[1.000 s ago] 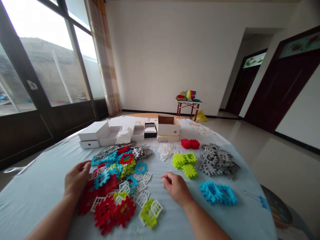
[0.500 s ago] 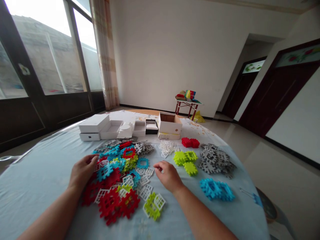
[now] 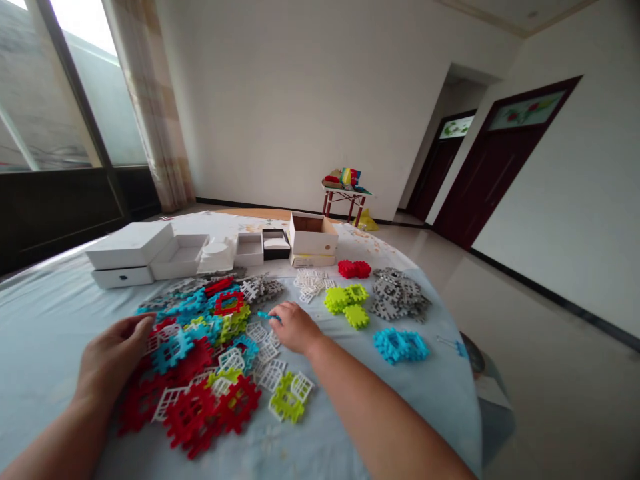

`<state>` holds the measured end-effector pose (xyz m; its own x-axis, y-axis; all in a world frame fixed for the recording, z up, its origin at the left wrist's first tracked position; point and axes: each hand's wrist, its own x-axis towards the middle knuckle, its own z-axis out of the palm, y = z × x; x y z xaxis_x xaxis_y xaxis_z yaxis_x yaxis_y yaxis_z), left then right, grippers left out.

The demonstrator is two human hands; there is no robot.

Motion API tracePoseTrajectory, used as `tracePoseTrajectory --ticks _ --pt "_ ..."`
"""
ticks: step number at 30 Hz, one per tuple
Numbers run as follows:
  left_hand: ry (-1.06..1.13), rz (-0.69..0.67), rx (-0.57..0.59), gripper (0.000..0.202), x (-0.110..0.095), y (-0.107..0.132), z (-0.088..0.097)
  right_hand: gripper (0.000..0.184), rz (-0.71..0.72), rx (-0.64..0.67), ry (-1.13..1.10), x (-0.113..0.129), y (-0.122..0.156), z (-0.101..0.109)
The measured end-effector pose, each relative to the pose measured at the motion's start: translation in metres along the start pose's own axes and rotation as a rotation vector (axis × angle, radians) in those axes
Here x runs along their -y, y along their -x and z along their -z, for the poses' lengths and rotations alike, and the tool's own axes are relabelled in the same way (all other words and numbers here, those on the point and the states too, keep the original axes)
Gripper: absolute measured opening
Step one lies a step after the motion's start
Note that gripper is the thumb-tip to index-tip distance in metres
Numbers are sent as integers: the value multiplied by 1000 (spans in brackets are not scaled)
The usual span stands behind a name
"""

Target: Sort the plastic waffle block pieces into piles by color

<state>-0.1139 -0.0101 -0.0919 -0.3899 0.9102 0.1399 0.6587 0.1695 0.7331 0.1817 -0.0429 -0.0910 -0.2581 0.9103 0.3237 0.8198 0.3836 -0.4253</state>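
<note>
Right hand (image 3: 296, 328) rests on mixed heap of coloured plastic interlocking tiles (image 3: 210, 353) on the pale blue tablecloth (image 3: 50, 313), fingers curled, pinching a small blue plastic tile (image 3: 265, 315) at heap's far edge. Left hand (image 3: 113, 353) lies loosely open on heap's left side, holding nothing

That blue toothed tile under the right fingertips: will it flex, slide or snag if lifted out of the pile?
The blue tile at the right hand looks like thin moulded plastic, so probably stiff and light. Its toothed edges lie among the mixed pile, so neighbours may catch and drag along. On the smooth tablecloth it would likely slide, not roll.
</note>
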Motion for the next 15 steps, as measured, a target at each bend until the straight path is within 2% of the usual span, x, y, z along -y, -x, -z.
tracePoseTrajectory --ticks 3,7,10,12,15 --pt "-13 10 2 47 -1 0 0 22 -55 -45 -88 -4 13 19" --pt "-6 -10 -6 47 -1 -1 0 23 -203 23 -158 -19 31 35" --pt "-15 -20 -15 46 0 -2 -1 27 -287 -41 -52 -32 39 35" --pt "-17 -17 -17 46 1 -2 -1 34 -262 -81 16 -35 41 30" --pt "-36 -15 -10 47 1 -1 0 48 -217 -66 77 -32 41 22"
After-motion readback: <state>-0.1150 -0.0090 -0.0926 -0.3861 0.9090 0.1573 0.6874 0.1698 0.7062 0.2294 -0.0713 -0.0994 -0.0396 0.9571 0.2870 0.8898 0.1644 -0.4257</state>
